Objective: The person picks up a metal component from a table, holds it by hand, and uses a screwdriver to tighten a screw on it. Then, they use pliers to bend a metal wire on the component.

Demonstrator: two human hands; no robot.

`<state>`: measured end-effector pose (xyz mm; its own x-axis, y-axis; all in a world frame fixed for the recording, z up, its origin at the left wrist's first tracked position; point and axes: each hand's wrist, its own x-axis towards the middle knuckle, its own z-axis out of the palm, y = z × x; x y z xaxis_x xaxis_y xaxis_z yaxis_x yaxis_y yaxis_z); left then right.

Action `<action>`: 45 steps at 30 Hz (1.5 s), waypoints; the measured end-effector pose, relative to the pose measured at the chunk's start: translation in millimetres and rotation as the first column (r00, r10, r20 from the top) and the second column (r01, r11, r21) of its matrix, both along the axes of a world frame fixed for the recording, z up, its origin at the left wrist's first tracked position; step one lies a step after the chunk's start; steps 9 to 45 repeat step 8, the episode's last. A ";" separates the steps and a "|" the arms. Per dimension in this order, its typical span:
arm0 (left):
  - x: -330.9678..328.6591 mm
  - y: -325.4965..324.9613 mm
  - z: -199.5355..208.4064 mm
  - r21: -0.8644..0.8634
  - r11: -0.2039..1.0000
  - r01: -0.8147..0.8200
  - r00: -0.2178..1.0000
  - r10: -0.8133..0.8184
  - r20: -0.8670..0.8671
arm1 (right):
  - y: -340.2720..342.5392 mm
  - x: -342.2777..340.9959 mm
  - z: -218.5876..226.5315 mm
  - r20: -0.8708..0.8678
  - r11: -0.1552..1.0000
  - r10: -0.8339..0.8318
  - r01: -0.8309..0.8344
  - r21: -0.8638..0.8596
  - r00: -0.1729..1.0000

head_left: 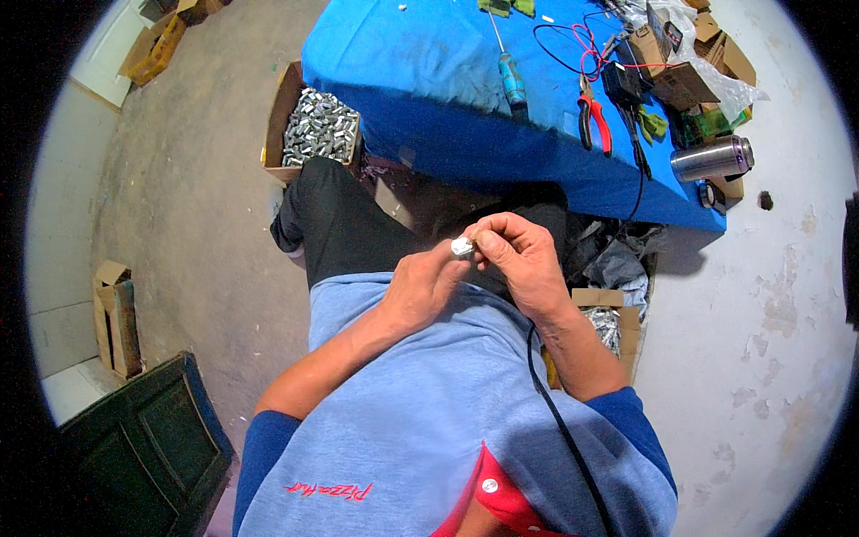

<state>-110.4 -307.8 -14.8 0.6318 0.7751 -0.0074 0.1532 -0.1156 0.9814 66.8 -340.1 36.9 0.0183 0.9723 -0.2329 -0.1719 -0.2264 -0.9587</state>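
In front of my lap I hold a small silver metal piece with a bright, flat-sided end facing up. My left hand is closed around it from the left, its fingertips mostly hidden behind it. My right hand is closed in a pinch, thumb against forefinger, right beside the piece's right edge. Whatever lies between those right fingertips is too small to make out. Beyond my left knee, an open cardboard box holds a heap of short silver metal pieces of similar look.
On the blue-covered table lie a screwdriver, red-handled pliers, a black adapter with cables and a metal flask. Another carton with silvery pieces stands by my right forearm. A black cable crosses my shirt.
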 end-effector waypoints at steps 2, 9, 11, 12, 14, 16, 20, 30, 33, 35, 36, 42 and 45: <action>-0.2 0.4 1.1 -0.008 1.000 0.007 1.000 -0.007 -0.012 | -0.9 2.4 -0.5 -0.042 1.000 0.011 -0.011 -0.010 0.999; -0.2 0.1 -7.8 -0.009 1.000 0.005 0.999 -0.005 -0.034 | -4.4 3.1 -3.9 -0.068 0.999 0.020 -0.023 -0.036 0.997; -0.2 0.1 -7.8 -0.009 1.000 0.005 0.999 -0.005 -0.034 | -4.4 3.1 -3.9 -0.068 0.999 0.020 -0.023 -0.036 0.997; -0.2 0.1 -7.8 -0.009 1.000 0.005 0.999 -0.005 -0.034 | -4.4 3.1 -3.9 -0.068 0.999 0.020 -0.023 -0.036 0.997; -0.2 0.1 -7.8 -0.009 1.000 0.005 0.999 -0.005 -0.034 | -4.4 3.1 -3.9 -0.068 0.999 0.020 -0.023 -0.036 0.997; -0.2 0.1 -7.8 -0.009 1.000 0.005 0.999 -0.005 -0.034 | -4.4 3.1 -3.9 -0.068 0.999 0.020 -0.023 -0.036 0.997; -0.2 0.1 -7.8 -0.009 1.000 0.005 0.999 -0.005 -0.034 | -4.4 3.1 -3.9 -0.068 0.999 0.020 -0.023 -0.036 0.997; -0.2 0.1 -7.8 -0.009 1.000 0.005 0.999 -0.005 -0.034 | -4.4 3.1 -3.9 -0.068 0.999 0.020 -0.023 -0.036 0.997; -0.2 0.1 -7.8 -0.009 1.000 0.005 0.999 -0.005 -0.034 | -4.4 3.1 -3.9 -0.068 0.999 0.020 -0.023 -0.036 0.997; -0.2 0.1 -7.8 -0.009 1.000 0.005 0.999 -0.005 -0.034 | -4.4 3.1 -3.9 -0.068 0.999 0.020 -0.023 -0.036 0.997; -0.2 0.1 -7.8 -0.009 1.000 0.005 0.999 -0.005 -0.034 | -4.4 3.1 -3.9 -0.068 0.999 0.020 -0.023 -0.036 0.997; -0.2 0.1 -7.8 -0.009 1.000 0.005 0.999 -0.005 -0.034 | -4.4 3.1 -3.9 -0.068 0.999 0.020 -0.023 -0.036 0.997; -0.2 0.1 -7.8 -0.009 1.000 0.005 0.999 -0.005 -0.034 | -4.4 3.1 -3.9 -0.068 0.999 0.020 -0.023 -0.036 0.997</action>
